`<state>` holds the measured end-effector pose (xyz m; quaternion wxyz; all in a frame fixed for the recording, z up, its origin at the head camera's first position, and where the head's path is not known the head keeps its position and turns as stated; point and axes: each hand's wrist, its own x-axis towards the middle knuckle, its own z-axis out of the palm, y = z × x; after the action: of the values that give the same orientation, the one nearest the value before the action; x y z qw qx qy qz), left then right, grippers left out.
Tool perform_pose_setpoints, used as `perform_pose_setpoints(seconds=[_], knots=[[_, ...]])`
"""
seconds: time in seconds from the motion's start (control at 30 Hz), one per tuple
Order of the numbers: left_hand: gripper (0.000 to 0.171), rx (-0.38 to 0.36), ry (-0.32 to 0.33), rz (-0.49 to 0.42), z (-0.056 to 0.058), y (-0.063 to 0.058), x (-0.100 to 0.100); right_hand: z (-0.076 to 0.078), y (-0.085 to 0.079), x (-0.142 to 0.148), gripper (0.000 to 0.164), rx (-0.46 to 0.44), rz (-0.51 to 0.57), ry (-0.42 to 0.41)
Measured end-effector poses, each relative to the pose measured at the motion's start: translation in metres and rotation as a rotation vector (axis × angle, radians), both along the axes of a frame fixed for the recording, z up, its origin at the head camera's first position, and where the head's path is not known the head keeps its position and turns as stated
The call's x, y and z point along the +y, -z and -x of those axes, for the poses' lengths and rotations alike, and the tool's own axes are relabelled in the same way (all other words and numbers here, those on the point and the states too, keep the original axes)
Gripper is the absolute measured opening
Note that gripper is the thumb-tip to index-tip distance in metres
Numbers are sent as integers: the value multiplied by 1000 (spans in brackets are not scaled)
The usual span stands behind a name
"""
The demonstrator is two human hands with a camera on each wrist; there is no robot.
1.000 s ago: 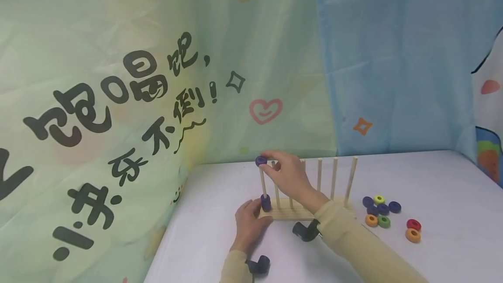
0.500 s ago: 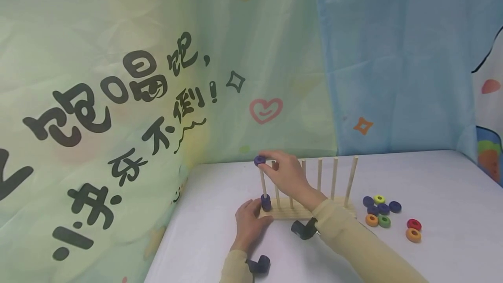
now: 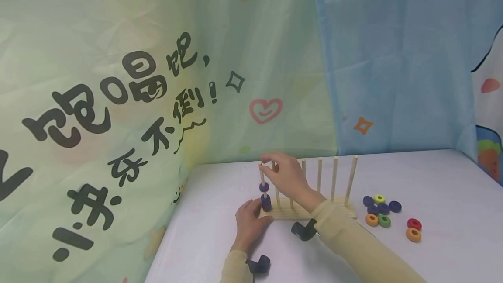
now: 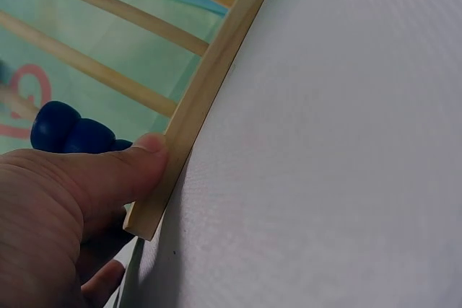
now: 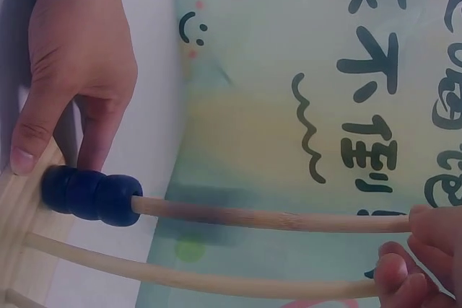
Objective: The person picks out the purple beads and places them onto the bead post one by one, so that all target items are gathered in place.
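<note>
A wooden peg stand (image 3: pixel 310 213) with a row of upright pegs stands on the table. My left hand (image 3: pixel 248 224) grips its left end, thumb on the front edge in the left wrist view. On the leftmost peg, dark blue rings (image 5: pixel 90 194) are stacked at the bottom. Another blue ring (image 3: pixel 264 187) is partway down that peg, above the stack and apart from my fingers; in the right wrist view it is only a dark blur. My right hand (image 3: pixel 288 176) is at the peg's top, its fingertips around the tip with no ring between them.
Several loose rings lie right of the stand, among them blue rings (image 3: pixel 383 208), a yellow ring (image 3: pixel 379 198) and a green ring (image 3: pixel 384 221). A red ring (image 3: pixel 414 224) and an orange ring (image 3: pixel 413 235) lie farther right. A printed cloth (image 3: pixel 255 77) hangs behind the table.
The blue ring that my right fingers pinched at the peg's top has been let go and has dropped about halfway down. My left hand has stayed in place.
</note>
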<state>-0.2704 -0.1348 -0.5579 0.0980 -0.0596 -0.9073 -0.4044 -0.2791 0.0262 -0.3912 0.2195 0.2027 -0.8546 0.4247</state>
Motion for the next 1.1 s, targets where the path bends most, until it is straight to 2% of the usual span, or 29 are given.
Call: perform_pose_setpoints(seconds=[0.47, 0.77, 0.87, 1.1], knots=[[56, -10, -17, 0, -2, -1, 1, -3, -1, 0, 23, -10, 34, -3], [57, 24, -7, 1, 2, 1, 0, -21, -3, 7, 21, 35, 135, -56], [57, 31, -5, 3, 2, 1, -1, -25, 4, 11, 20, 42, 143, -60], [56, 24, -8, 16, 1, 1, 0, -25, 26, 24, 20, 76, 162, -8]])
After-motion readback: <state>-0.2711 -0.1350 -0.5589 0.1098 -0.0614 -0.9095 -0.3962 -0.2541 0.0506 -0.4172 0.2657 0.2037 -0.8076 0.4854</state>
